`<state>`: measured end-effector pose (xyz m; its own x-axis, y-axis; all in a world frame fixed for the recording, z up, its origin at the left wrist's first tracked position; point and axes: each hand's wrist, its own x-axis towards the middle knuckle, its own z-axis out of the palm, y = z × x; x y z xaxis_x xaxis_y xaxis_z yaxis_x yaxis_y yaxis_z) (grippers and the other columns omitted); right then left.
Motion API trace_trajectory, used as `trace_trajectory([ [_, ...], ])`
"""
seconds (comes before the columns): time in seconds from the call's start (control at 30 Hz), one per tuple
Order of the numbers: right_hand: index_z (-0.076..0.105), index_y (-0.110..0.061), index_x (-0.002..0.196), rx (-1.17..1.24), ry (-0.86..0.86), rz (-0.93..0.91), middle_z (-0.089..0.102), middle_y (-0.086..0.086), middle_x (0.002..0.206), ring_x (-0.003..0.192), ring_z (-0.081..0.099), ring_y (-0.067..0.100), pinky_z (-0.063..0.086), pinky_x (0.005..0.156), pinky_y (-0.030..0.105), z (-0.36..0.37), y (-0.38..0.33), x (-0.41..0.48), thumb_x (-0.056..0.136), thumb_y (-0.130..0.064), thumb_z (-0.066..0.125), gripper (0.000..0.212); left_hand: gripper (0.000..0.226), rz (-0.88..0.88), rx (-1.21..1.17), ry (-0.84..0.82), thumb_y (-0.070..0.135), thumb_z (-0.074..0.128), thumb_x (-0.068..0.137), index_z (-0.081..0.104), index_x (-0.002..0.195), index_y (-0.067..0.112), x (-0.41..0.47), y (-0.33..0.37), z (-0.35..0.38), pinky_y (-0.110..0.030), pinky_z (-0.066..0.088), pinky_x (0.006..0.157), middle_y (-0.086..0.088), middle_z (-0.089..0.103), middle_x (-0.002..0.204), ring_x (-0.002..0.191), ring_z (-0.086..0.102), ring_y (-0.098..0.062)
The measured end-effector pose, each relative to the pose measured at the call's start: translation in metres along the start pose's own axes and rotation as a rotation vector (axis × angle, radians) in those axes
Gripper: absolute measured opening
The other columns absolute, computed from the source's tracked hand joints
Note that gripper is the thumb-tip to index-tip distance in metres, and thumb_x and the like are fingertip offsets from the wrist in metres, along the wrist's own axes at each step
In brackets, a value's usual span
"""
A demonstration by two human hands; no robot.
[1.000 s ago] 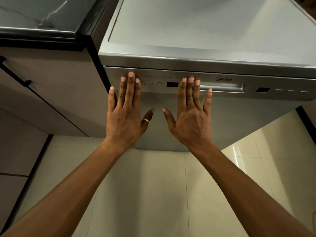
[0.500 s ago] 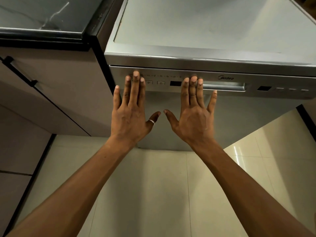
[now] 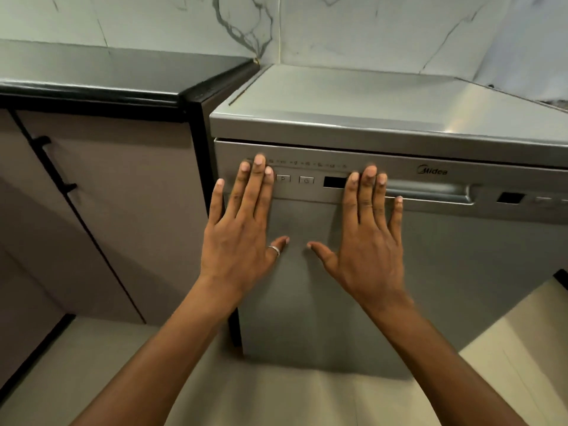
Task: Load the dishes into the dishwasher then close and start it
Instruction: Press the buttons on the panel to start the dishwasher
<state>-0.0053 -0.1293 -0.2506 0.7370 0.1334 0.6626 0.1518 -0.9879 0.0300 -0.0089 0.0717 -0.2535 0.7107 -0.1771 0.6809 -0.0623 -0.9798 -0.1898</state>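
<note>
Pressure should go evenly through both palms: left hand [image 3: 242,238] and right hand [image 3: 365,244] lie flat, fingers straight, on the upright dishwasher door [image 3: 461,256], fingertips reaching its control panel [image 3: 399,168], so a square push likely seats the latch. Two buttons [image 3: 306,180] sit between the hands. The cabinet [image 3: 123,195] stands just beside the left hand, with free door front rightward.

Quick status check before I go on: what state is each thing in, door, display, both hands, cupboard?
dishwasher door, shut, upright under the top.
display window, dark, nothing lit.
left hand, fingers straight, flat on the door.
right hand, fingers straight, flat on the door, fingertips at the handle recess.
cabinet door, shut.
</note>
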Motion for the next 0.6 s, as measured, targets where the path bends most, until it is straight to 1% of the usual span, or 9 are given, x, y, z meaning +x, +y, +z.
trace_trajectory([
  [0.1, -0.001, -0.004, 0.160, -0.030, 0.012, -0.003, -0.010, 0.016, 0.168, 0.156, -0.004, 0.031, 0.008, 0.123, 0.061, 0.006, 0.001, 0.000, 0.070, -0.060, 0.080, 0.134, 0.124, -0.010, 0.006, 0.037, 0.064, 0.068, 0.081, -0.008, 0.161, 0.009, 0.000, 0.001, 0.008, -0.050, 0.007, 0.127, -0.009, -0.013, 0.170, 0.157, -0.008, -0.025],
  [0.23, -0.004, -0.005, 0.160, -0.063, 0.030, -0.010, -0.016, 0.016, 0.167, 0.156, -0.002, 0.032, 0.009, 0.123, 0.061, 0.011, 0.000, 0.001, 0.066, -0.058, 0.084, 0.140, 0.131, -0.011, 0.026, 0.080, 0.062, 0.076, 0.073, -0.006, 0.161, 0.009, 0.000, -0.002, 0.013, -0.050, 0.009, 0.127, -0.009, -0.010, 0.170, 0.157, -0.006, -0.025],
  [0.33, -0.005, -0.005, 0.160, -0.084, 0.038, -0.012, -0.020, 0.017, 0.166, 0.156, 0.000, 0.033, 0.010, 0.122, 0.061, 0.010, -0.001, -0.001, 0.063, -0.061, 0.084, 0.143, 0.135, -0.009, 0.028, 0.097, 0.066, 0.077, 0.069, -0.004, 0.161, 0.010, 0.001, -0.005, 0.013, -0.049, 0.011, 0.127, -0.007, -0.010, 0.170, 0.157, -0.006, -0.023],
  [0.47, -0.005, -0.007, 0.160, -0.119, 0.032, -0.030, -0.024, 0.016, 0.165, 0.156, -0.004, 0.032, 0.012, 0.123, 0.060, 0.008, 0.001, -0.004, 0.061, -0.065, 0.084, 0.146, 0.142, -0.037, -0.009, 0.084, 0.069, 0.079, 0.063, -0.004, 0.161, 0.010, 0.000, -0.007, 0.013, -0.046, 0.009, 0.127, -0.007, -0.010, 0.170, 0.157, -0.006, -0.023],
  [0.53, -0.005, -0.008, 0.160, -0.115, 0.040, -0.029, -0.025, 0.014, 0.165, 0.156, -0.005, 0.031, 0.013, 0.123, 0.060, 0.009, 0.001, -0.005, 0.060, -0.065, 0.084, 0.146, 0.146, -0.085, -0.036, 0.065, 0.073, 0.078, 0.062, -0.007, 0.161, 0.008, 0.002, -0.007, 0.013, -0.045, 0.006, 0.127, -0.008, -0.014, 0.170, 0.157, -0.010, -0.024],
  [0.6, -0.005, -0.008, 0.160, -0.118, 0.053, -0.024, -0.025, 0.014, 0.165, 0.156, -0.005, 0.030, 0.013, 0.123, 0.059, 0.011, 0.001, -0.005, 0.059, -0.065, 0.085, 0.147, 0.149, -0.115, -0.037, 0.050, 0.081, 0.071, 0.062, -0.015, 0.159, 0.007, 0.002, -0.009, 0.016, -0.045, 0.002, 0.128, -0.010, -0.023, 0.167, 0.155, -0.018, -0.025],
])
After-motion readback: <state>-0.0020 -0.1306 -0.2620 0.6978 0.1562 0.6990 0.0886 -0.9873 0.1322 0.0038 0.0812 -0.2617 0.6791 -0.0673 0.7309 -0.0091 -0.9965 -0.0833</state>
